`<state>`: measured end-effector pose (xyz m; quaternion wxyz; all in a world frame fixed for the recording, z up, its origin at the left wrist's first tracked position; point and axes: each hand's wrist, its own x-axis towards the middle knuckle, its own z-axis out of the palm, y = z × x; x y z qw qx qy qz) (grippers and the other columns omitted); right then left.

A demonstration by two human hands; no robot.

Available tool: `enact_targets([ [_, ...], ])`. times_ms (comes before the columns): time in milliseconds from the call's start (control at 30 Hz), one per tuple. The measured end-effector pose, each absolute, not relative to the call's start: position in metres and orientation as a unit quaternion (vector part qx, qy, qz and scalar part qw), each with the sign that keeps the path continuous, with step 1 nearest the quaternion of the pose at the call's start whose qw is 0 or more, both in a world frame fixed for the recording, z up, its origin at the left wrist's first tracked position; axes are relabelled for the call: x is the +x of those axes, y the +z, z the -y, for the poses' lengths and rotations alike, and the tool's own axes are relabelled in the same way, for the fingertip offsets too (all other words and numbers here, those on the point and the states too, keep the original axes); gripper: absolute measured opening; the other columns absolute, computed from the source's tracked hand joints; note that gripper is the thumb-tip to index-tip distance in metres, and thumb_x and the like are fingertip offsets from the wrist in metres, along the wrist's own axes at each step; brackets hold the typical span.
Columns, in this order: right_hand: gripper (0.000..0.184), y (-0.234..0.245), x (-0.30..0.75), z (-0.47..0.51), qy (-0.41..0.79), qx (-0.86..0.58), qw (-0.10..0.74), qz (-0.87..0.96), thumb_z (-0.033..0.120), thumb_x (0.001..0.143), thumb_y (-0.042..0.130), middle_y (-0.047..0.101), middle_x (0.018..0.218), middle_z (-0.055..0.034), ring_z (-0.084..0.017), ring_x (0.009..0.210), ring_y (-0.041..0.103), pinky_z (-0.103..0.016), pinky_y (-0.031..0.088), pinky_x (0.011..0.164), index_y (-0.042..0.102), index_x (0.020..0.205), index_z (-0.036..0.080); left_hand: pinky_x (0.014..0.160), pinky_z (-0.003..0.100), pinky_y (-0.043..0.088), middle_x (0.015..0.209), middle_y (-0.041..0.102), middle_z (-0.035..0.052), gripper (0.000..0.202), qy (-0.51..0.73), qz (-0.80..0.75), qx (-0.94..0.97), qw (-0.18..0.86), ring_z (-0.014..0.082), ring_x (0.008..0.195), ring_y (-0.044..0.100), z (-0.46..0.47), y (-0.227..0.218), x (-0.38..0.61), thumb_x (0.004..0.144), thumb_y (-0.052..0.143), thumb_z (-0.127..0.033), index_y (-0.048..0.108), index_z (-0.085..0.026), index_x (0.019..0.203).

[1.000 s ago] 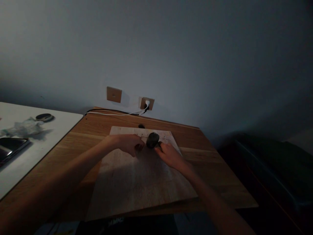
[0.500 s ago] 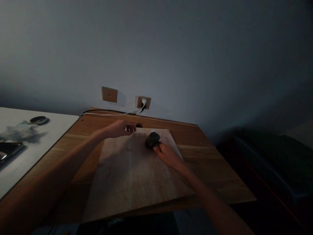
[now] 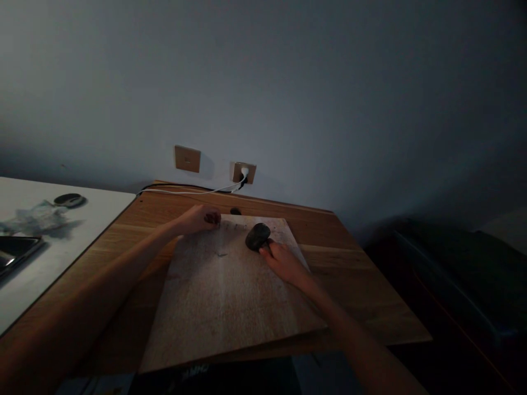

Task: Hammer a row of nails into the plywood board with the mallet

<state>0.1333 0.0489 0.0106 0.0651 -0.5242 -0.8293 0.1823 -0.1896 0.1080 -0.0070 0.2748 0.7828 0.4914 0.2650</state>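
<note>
A pale wooden board (image 3: 230, 296) lies on the brown wooden table. My right hand (image 3: 284, 262) grips the short visible handle of a mallet with a dark, rounded head (image 3: 258, 236), held over the board's right half. Near the far left edge of the board, my left hand (image 3: 202, 219) is closed with its fingers curled; whatever is in them is too small to make out. Between the hands, several tiny upright nails (image 3: 235, 225) run in a row along the far edge. Small loose pieces like nails (image 3: 222, 254) lie mid-board.
Behind the brown table (image 3: 354, 274) is a wall with two outlet plates (image 3: 188, 159); white and black cords (image 3: 181, 192) run along the back edge. On a white table (image 3: 107, 202) at left are a computer mouse (image 3: 69, 199), crumpled clear plastic (image 3: 41, 218) and a dark phone-like device (image 3: 18, 252).
My left hand has moved slightly left and down along the board's far edge, its fingers more curled. The right hand and mallet have hardly moved.
</note>
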Motion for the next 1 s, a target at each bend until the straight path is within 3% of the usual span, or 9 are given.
enact_targets([
  [167, 0.027, 0.020, 0.127, -0.048, 0.194, -0.517, 0.071, 0.831, 0.029, 0.106, 0.047, 0.074, 0.096, -0.0134, -0.024, 0.094, 0.069, -0.029, 0.040, 0.075, 0.067, 0.101, 0.012, 0.073, 0.027, 0.052, 0.084, 0.075, 0.0035, 0.023, 0.244, -0.511, 0.787, 0.246, 0.0187, 0.077, 0.069, -0.108, -0.009, -0.188, 0.074, 0.067, -0.033, 0.072, -0.018, 0.091],
  [400, 0.029, 0.042, 0.080, -0.068, 0.152, -0.484, 0.078, 0.858, 0.031, 0.106, 0.048, 0.076, 0.110, -0.0164, -0.027, 0.106, 0.070, -0.030, 0.043, 0.081, 0.069, 0.112, 0.012, 0.073, 0.028, 0.053, 0.089, 0.076, 0.0029, 0.045, 0.255, -0.511, 0.780, 0.256, 0.0192, 0.079, 0.070, -0.108, -0.009, -0.185, 0.071, 0.064, -0.030, 0.066, -0.018, 0.115],
  [1000, 0.035, 0.041, 0.037, -0.085, 0.099, -0.484, 0.039, 0.869, 0.034, 0.107, 0.046, 0.071, 0.124, -0.0212, -0.028, 0.121, 0.065, -0.033, 0.046, 0.095, 0.067, 0.119, 0.009, 0.071, 0.026, 0.048, 0.097, 0.077, 0.0027, 0.058, 0.258, -0.529, 0.773, 0.237, 0.0218, 0.086, 0.071, -0.109, -0.015, -0.187, 0.071, 0.070, -0.030, 0.064, -0.018, 0.128],
])
